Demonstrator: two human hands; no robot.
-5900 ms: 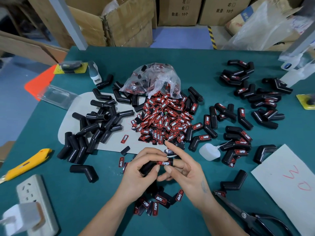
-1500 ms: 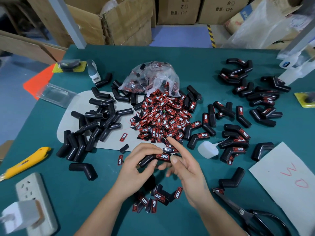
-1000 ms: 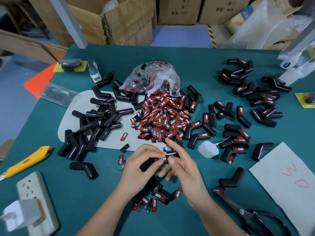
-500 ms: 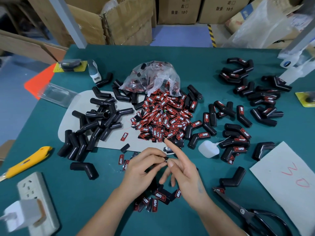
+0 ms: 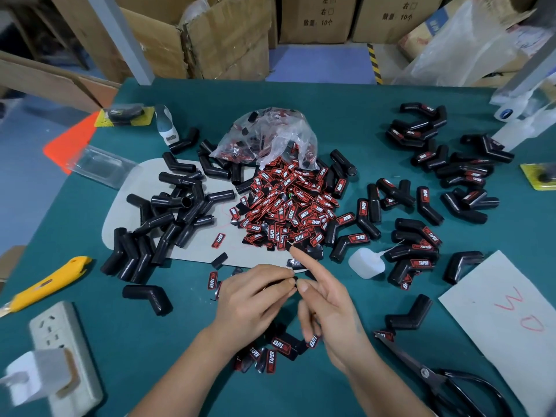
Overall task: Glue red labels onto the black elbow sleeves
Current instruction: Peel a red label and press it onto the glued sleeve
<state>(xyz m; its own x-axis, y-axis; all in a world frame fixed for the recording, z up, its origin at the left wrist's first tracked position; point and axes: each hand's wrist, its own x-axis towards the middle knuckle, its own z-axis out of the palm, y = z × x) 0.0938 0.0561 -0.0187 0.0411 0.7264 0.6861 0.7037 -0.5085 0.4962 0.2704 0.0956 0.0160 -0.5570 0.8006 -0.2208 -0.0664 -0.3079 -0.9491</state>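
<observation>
My left hand (image 5: 255, 293) grips a black elbow sleeve (image 5: 296, 278); only its tip shows between the fingertips. My right hand (image 5: 326, 299) meets it from the right, thumb tip pressed against that tip, index finger straight and pointing away, the other fingers hanging loosely. A heap of red labels (image 5: 285, 212) lies just beyond the hands. Plain black sleeves (image 5: 168, 218) are piled on a grey mat at the left. Labelled sleeves (image 5: 421, 236) lie scattered at the right, and a few more (image 5: 276, 347) sit under my wrists. A small white glue bottle (image 5: 365, 263) lies right of my hands.
A torn plastic bag (image 5: 264, 136) sits behind the labels. A yellow utility knife (image 5: 45, 284) and a power strip (image 5: 60, 350) lie at the front left. Scissors (image 5: 436, 377) and a white sheet (image 5: 505, 320) are at the front right. Cardboard boxes (image 5: 210, 40) stand past the table.
My left hand has rolled the sleeve into its fingers, so its red label no longer shows. My right thumb stays against the sleeve's end. Both hands drifted slightly toward me.
</observation>
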